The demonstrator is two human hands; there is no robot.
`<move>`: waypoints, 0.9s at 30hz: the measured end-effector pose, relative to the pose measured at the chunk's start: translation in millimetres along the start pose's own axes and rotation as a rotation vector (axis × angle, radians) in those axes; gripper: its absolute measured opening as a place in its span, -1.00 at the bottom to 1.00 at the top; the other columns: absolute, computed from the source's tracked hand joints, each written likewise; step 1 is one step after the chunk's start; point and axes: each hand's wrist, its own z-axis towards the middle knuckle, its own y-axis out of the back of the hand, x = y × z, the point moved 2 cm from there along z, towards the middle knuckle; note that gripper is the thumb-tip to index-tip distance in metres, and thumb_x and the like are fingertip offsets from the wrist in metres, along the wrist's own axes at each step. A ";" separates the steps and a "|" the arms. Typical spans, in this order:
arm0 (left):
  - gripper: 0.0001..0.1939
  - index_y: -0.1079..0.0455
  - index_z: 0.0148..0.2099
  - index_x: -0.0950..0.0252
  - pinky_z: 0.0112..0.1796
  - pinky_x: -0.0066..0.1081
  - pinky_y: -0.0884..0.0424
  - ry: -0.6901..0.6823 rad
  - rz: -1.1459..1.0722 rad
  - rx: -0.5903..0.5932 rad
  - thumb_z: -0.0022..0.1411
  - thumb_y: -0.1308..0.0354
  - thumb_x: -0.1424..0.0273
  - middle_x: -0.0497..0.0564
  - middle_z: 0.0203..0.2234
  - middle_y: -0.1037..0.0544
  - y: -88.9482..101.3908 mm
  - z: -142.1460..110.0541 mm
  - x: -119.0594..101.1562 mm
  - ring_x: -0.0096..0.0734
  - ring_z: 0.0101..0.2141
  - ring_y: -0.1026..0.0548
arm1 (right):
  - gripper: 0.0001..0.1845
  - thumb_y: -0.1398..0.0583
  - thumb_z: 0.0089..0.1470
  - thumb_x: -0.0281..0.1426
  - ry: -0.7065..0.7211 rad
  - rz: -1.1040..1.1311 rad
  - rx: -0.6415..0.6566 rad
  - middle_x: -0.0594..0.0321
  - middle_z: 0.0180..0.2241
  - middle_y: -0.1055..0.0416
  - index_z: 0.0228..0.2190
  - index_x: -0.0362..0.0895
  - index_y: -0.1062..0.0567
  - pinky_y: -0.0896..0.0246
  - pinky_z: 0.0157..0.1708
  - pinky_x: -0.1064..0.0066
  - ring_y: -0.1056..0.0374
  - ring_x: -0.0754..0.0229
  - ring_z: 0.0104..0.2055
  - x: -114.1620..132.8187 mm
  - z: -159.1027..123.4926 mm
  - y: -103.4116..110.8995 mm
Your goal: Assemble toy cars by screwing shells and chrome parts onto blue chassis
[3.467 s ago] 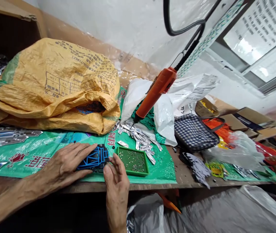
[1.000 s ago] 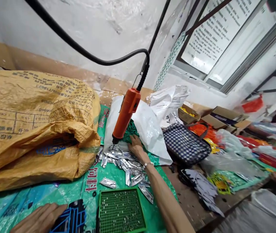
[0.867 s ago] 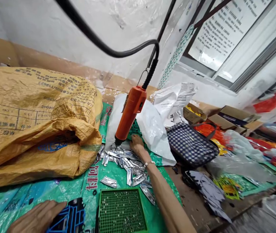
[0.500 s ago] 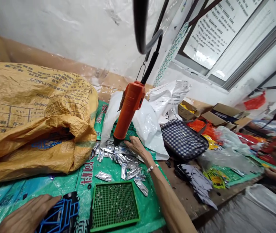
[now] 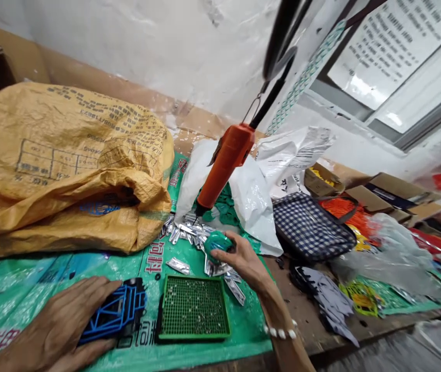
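My left hand [image 5: 65, 318] is closed around a black toy vehicle part with a blue bar frame [image 5: 114, 312], low over the green sheet. In my right hand [image 5: 247, 261] is a rounded green plastic part [image 5: 216, 244], pinched between thumb and fingers above the silver pieces [image 5: 184, 233]. More green parts [image 5: 222, 202] lie in the mouth of a white bag [image 5: 253, 201]. An orange electric screwdriver [image 5: 226, 165] hangs tip down over the silver pieces. Between my hands sits a green grid tray [image 5: 193, 338] with small screws in it.
A big yellow woven sack [image 5: 69, 201] with blue parts in its opening fills the left. To the right are a checked bag [image 5: 313, 225], a grey cloth [image 5: 323, 297], cardboard boxes [image 5: 391, 194] and yellow-green parts [image 5: 362, 297]. The table's front edge runs along the lower right.
My right hand has drawn back from the white bag toward me and now holds a green part. My left hand still has the blue-framed part. The view has shifted.
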 end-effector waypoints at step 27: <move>-0.04 0.21 0.47 0.29 0.12 -0.08 -0.29 -0.042 -0.320 0.050 0.25 -0.28 0.23 0.22 0.10 -0.46 28.1 39.1 -34.5 0.03 0.08 -0.46 | -0.50 -0.16 0.17 0.05 -0.050 -0.025 -0.333 0.37 -0.54 -0.11 -0.56 -0.01 -0.18 -0.17 -0.43 0.35 -0.12 0.22 -0.47 66.8 -80.6 -166.2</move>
